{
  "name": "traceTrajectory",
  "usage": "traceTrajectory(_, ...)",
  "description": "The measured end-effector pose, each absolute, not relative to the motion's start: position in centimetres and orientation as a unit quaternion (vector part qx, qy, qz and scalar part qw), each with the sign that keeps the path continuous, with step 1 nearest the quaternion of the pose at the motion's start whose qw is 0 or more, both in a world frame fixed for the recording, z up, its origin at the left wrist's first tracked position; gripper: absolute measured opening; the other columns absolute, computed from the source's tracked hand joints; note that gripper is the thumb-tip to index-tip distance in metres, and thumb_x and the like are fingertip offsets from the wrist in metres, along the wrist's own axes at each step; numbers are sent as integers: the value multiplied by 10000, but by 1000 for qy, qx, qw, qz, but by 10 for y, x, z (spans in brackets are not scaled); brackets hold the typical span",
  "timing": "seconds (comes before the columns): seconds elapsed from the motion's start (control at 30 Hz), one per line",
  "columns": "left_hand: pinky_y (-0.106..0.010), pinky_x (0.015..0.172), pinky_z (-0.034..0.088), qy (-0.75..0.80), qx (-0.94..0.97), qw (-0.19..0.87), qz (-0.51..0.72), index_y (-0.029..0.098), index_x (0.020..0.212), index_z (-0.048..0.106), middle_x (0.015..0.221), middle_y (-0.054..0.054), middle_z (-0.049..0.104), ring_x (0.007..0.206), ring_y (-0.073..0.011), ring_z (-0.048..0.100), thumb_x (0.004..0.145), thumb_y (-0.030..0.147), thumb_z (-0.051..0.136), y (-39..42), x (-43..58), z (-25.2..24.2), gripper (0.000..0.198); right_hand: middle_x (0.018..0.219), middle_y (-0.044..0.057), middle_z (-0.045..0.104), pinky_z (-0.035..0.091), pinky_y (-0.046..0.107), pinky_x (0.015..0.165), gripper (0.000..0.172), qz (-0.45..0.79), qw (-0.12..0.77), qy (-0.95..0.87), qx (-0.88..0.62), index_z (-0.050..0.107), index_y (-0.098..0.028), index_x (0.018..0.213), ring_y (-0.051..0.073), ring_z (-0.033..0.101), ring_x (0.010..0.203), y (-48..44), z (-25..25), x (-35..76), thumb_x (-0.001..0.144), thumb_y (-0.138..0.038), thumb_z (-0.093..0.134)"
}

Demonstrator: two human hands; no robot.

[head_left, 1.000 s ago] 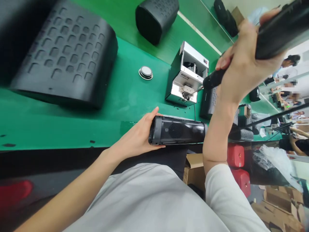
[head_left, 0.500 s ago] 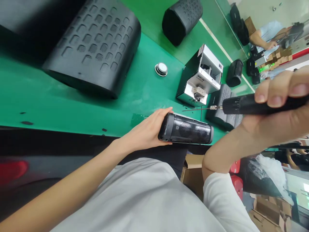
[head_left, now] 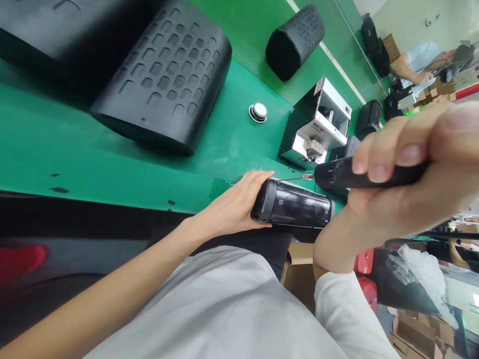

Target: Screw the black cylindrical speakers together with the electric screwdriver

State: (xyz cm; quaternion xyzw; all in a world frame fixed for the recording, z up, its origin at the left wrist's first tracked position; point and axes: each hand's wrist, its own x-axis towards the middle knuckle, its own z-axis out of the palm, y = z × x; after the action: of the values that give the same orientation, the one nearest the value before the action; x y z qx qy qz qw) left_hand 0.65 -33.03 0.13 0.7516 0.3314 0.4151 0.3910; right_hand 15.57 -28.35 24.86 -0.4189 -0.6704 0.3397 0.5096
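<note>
My left hand (head_left: pixel 243 202) is closed round the left end of a black speaker (head_left: pixel 299 204), with its perforated front turned up at the table's front edge. My right hand (head_left: pixel 407 154) wraps round a black electric screwdriver (head_left: pixel 337 174), held almost level. Its long thin bit points left, with the tip over the speaker's far edge near my left fingers; whether it touches a screw is too small to tell. Beyond the speaker stands a black and silver screw feeder (head_left: pixel 318 122). A round silver part (head_left: pixel 258 112) lies on the green table left of the feeder.
A large black casing with oval dimples (head_left: pixel 168 80) stands on the table (head_left: pixel 239 139) at left, and a similar smaller casing (head_left: pixel 295 42) farther back. A co-worker (head_left: pixel 421 62) sits at upper right. An open cardboard box (head_left: pixel 299 264) is below the table edge.
My right hand has brought the screwdriver left and slightly down, so its bit now reaches the speaker's far edge. My left hand still grips the speaker. The view has shifted a little.
</note>
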Motion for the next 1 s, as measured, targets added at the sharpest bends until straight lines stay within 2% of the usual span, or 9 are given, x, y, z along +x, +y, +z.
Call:
traceTrajectory(0.07, -679, 1220, 547, 337, 746, 399, 412, 259, 1698, 316, 1627, -222, 529, 1505, -477, 566, 829, 362, 964, -330, 6, 3, 1088, 607, -111, 444, 410, 271, 453, 201, 284, 606, -651, -359, 534, -315, 951, 104, 492, 430, -284, 223, 133, 959, -119, 582)
traceTrajectory(0.2, -633, 1152, 592, 351, 731, 427, 400, 254, 1642, 375, 1519, -183, 585, 1411, -441, 614, 789, 302, 975, -330, 5, 8, 1044, 622, -124, 412, 351, 254, 409, 243, 284, 621, -654, -326, 528, -314, 1046, 93, 411, 392, -274, 188, 117, 974, -134, 675)
traceTrajectory(0.37, -595, 1146, 600, 349, 721, 440, 406, 248, 1611, 411, 1514, -173, 592, 1413, -428, 616, 768, 218, 963, -332, 3, 12, 1008, 632, -126, 400, 318, 242, 349, 350, 276, 625, -682, -260, 499, -374, 1155, 110, 357, 340, -254, 162, 129, 1039, -499, 805)
traceTrajectory(0.47, -575, 1131, 608, 351, 719, 440, 408, 247, 1572, 442, 1497, -162, 608, 1397, -422, 632, 772, 201, 954, -332, 3, 13, 952, 647, -129, 493, 292, 224, 316, 371, 269, 634, -689, -227, 563, -398, 1173, 97, 376, 337, -250, 157, 130, 996, -499, 874)
traceTrajectory(0.63, -576, 1125, 612, 352, 723, 427, 414, 254, 1574, 425, 1484, -152, 621, 1362, -412, 651, 744, 201, 976, -331, 5, 10, 998, 688, -106, 585, 362, 199, 316, 172, 289, 650, -681, -173, 704, -355, 1111, 85, 447, 364, -246, 160, 127, 1010, -308, 835)
traceTrajectory(0.77, -615, 1159, 603, 354, 731, 417, 408, 266, 1596, 399, 1510, -163, 608, 1399, -423, 641, 755, 237, 985, -330, 4, 7, 1026, 650, -105, 510, 399, 192, 323, 198, 349, 648, -668, -110, 790, -296, 1069, 62, 418, 364, -245, 160, 127, 967, -139, 854)
traceTrajectory(0.87, -642, 1184, 596, 354, 739, 403, 407, 268, 1600, 395, 1548, -170, 602, 1442, -443, 631, 767, 261, 979, -331, 4, 5, 1017, 672, -106, 512, 394, 212, 331, 176, 372, 631, -668, -131, 740, -294, 1042, 63, 422, 376, -248, 165, 127, 991, -231, 896)
traceTrajectory(0.93, -651, 1185, 599, 358, 745, 391, 404, 268, 1616, 379, 1548, -178, 597, 1449, -449, 632, 786, 265, 969, -332, 3, 4, 1018, 665, -116, 536, 447, 227, 348, 248, 367, 628, -673, -133, 704, -281, 1076, 74, 458, 369, -250, 176, 134, 978, -304, 930)
traceTrajectory(1.0, -664, 1194, 592, 362, 754, 380, 395, 269, 1665, 330, 1562, -195, 578, 1468, -459, 621, 812, 282, 963, -333, 2, 2, 1062, 606, -120, 477, 474, 243, 366, 255, 321, 632, -690, -151, 659, -267, 985, 84, 440, 358, -249, 194, 148, 971, -323, 907)
